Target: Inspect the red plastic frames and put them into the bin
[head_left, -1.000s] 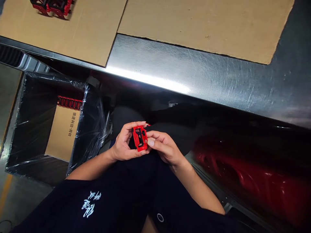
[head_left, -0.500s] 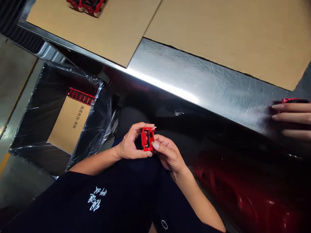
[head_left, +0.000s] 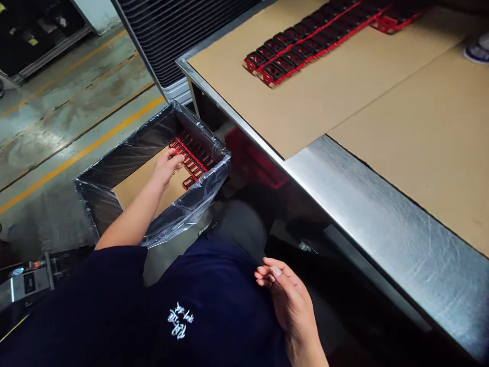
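Steel table under cardboard sheets carries long double rows of red parts. Beside it on the floor stands a plastic-lined box, a row of red parts along its inner edge. Left hand reaches in, narrowly pinched at that row's near end; whether it holds a part cannot be told. Right hand hangs loosely open and empty over the lap.

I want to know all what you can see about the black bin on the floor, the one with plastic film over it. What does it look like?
The black bin stands open-topped on the floor, with clear plastic film wrapped over its rim. A cardboard sheet lies inside, and a row of red parts runs along one side. The person's left hand reaches in at the row's end.
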Tool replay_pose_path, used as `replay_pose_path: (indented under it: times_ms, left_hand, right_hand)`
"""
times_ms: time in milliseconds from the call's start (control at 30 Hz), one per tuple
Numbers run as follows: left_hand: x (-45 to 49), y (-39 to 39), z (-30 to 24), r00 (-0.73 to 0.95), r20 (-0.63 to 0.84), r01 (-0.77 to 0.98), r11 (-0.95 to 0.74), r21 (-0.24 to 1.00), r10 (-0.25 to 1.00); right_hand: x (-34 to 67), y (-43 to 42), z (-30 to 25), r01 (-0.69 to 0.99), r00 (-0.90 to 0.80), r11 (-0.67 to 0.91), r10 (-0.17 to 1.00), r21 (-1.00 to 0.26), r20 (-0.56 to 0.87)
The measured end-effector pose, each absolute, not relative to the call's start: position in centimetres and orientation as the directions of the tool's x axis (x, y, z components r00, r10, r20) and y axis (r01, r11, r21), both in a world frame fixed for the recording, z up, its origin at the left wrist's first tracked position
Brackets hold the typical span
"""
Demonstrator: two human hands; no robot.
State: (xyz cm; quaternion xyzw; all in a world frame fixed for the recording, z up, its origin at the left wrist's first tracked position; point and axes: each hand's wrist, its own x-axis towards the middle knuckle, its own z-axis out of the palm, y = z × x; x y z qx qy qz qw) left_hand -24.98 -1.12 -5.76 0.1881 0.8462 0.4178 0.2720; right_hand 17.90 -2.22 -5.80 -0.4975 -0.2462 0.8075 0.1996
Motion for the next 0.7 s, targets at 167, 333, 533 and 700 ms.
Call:
replay_pose_path:
  times_ms: [167,333,533,700]
  left_hand:
    - [-29.6,-1.7,-10.4,-0.768,-0.547,0.002,0.854,0.520,0.334]
    - [-30.4,-0.9,-14.5,-0.699,-0.685,0.056,0.970,0.235,0.206]
    - [-30.5,-0.5,-15.5,-0.656,-0.727,0.199,0.976,0.093,0.203]
    - [-28.9,-0.7,-14.5,-0.631,-0.718,0.333,0.938,0.091,0.294]
  right_hand:
    - [16.6,-1.5,-5.7,0.002,-0.402,-0.776,0.577,-0.631,-0.711]
    - [15.9,-1.1,-5.2,0.050,-0.368,-0.727,0.624,-0.685,-0.689]
    - [16.0,-1.4,-5.5,0.051,-0.356,-0.717,0.637,-0.695,-0.684]
    - [16.3,-1.7,-5.7,0.048,-0.379,-0.693,0.654,-0.719,-0.655]
